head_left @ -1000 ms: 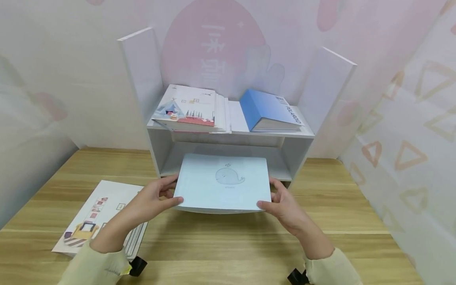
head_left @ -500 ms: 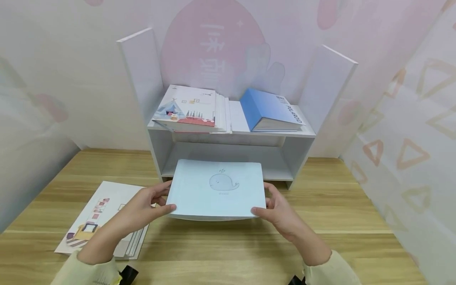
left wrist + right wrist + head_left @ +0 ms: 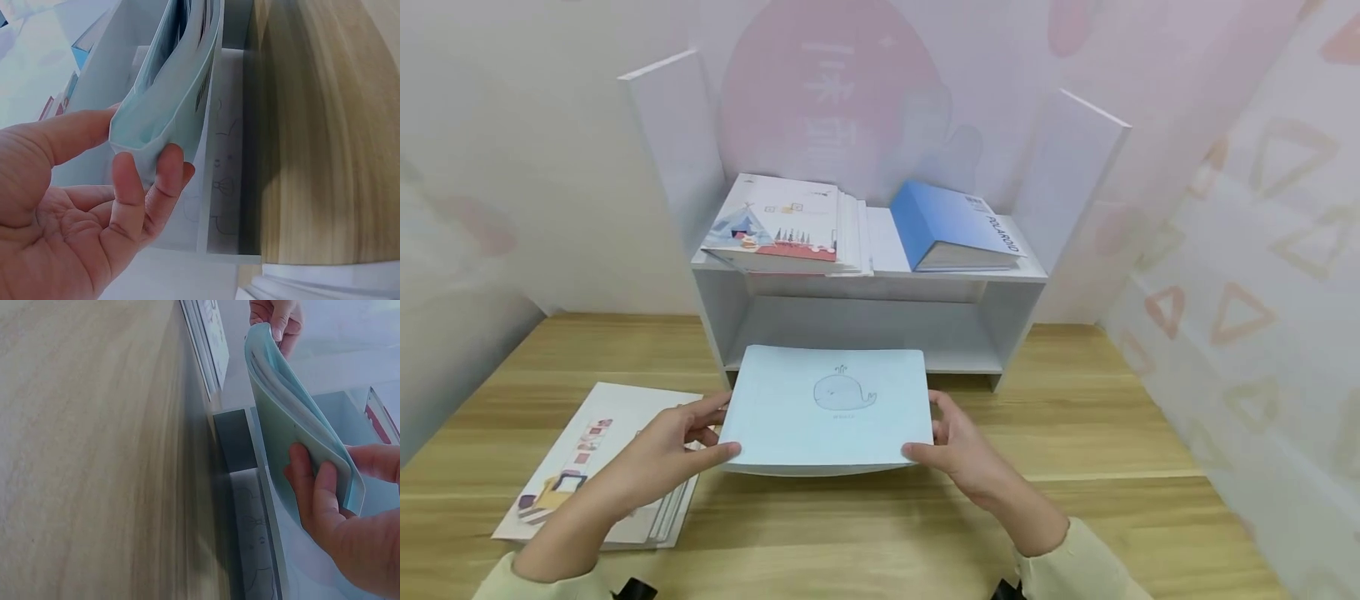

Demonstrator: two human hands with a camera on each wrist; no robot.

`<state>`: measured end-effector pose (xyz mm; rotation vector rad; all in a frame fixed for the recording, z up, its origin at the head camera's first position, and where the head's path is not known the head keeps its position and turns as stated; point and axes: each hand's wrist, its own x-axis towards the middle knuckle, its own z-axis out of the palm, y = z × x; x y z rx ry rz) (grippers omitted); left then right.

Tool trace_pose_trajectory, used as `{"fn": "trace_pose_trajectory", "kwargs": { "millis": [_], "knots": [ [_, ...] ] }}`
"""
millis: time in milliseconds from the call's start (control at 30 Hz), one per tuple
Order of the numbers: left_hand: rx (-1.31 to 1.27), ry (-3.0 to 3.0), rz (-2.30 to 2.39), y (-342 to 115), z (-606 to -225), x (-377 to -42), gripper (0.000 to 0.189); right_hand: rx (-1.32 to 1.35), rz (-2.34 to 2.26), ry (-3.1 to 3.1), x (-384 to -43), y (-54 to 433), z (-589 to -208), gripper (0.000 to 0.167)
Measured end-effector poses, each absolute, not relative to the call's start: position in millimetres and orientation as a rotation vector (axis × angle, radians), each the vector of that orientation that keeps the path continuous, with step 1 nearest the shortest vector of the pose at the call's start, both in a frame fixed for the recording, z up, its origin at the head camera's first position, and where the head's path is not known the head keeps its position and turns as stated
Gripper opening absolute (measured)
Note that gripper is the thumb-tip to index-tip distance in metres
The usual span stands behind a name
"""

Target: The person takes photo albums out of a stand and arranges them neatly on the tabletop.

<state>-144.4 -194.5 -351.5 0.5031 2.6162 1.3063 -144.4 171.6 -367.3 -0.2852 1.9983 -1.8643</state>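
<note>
Both hands hold a pale blue soft-covered book (image 3: 820, 433) with a whale drawn on its cover, level above the table in front of the shelf. My left hand (image 3: 658, 454) pinches its left end, thumb on top and fingers beneath. On the opposite end, my right hand (image 3: 970, 467) grips the near corner the same way. Seen from the left wrist, the book (image 3: 165, 128) bends, with page edges between its covers. The right wrist view shows the right hand's fingers (image 3: 319, 487) curled under the lower cover.
Behind the book stands a white two-tier shelf (image 3: 857, 321). Its upper board bears a pile of white illustrated books (image 3: 782, 221) and a blue POLAROID binder (image 3: 958, 225). A stack of white books (image 3: 587, 433) lies on the wooden table (image 3: 820, 542), partly behind the left forearm.
Both hands have drawn the whale book away from the shelf, toward the person and slightly left, keeping their grip. The head view has shifted a little, so the shelf appears further left.
</note>
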Motion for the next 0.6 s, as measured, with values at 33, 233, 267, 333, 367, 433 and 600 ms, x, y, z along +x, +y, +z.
{"fn": "trace_pose_trajectory", "kwargs": {
  "millis": [33, 233, 267, 333, 367, 433, 600],
  "knots": [
    [0.51, 2.616, 1.308, -195, -353, -144, 0.075, -0.284, -1.859, 2.003, -144, 171, -368, 0.072],
    [0.505, 2.622, 1.298, -199, -358, -140, 0.075, -0.308, -1.846, 1.992, -143, 168, -370, 0.07],
    [0.494, 2.621, 1.295, -200, -359, -140, 0.075, -0.311, -1.845, 1.991, -143, 167, -371, 0.07],
    [0.492, 2.629, 1.283, -201, -360, -141, 0.075, -0.307, -1.841, 1.992, -142, 166, -371, 0.07],
    [0.497, 2.632, 1.275, -202, -361, -141, 0.075, -0.302, -1.839, 1.994, -142, 165, -371, 0.071],
    [0.507, 2.638, 1.259, -205, -362, -142, 0.075, -0.286, -1.829, 2.007, -142, 162, -371, 0.071],
    [0.479, 2.648, 1.212, -212, -366, -142, 0.074, -0.255, -1.812, 2.026, -142, 156, -372, 0.072]
  ]
}}
